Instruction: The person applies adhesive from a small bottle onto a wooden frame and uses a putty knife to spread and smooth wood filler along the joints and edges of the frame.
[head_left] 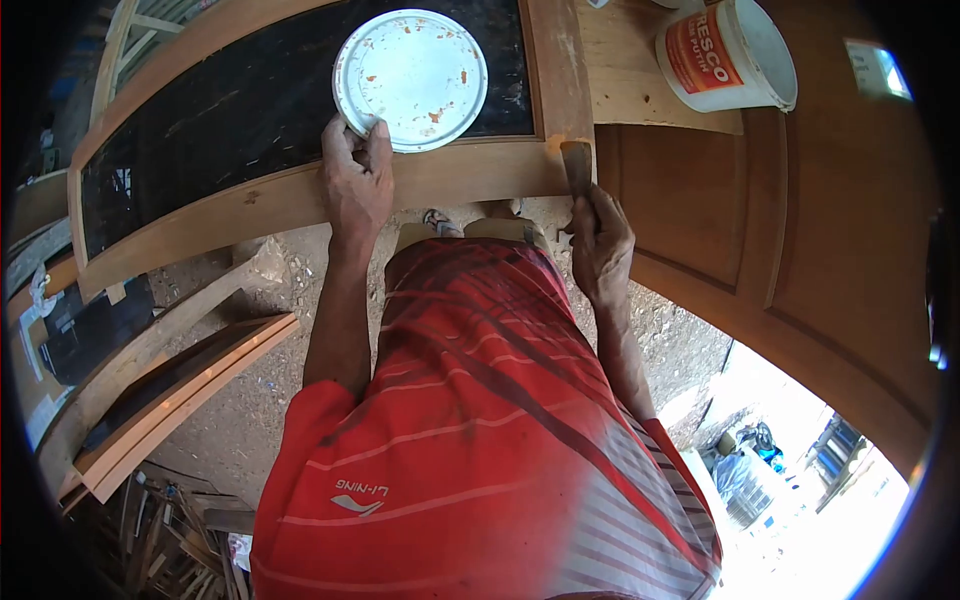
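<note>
My left hand (360, 180) pinches the near rim of a round white lid (410, 80), which is spotted with orange-brown smears. The lid is over the dark panel (250, 100) of a wooden frame (460, 170). In my right hand (602, 245) is a flat, dark scraper (576, 165), its fingers wrapped round the lower part. The scraper's wide end lies against the frame's near right corner, beside an orange-brown patch on the wood.
A white bucket (745, 60) with a red label stands on a light board (635, 75) at the upper right. Brown panelled wood (850, 200) fills the right side. Wooden pieces (190, 400) lie at the lower left, and a plastic crate (745, 490) is at the lower right.
</note>
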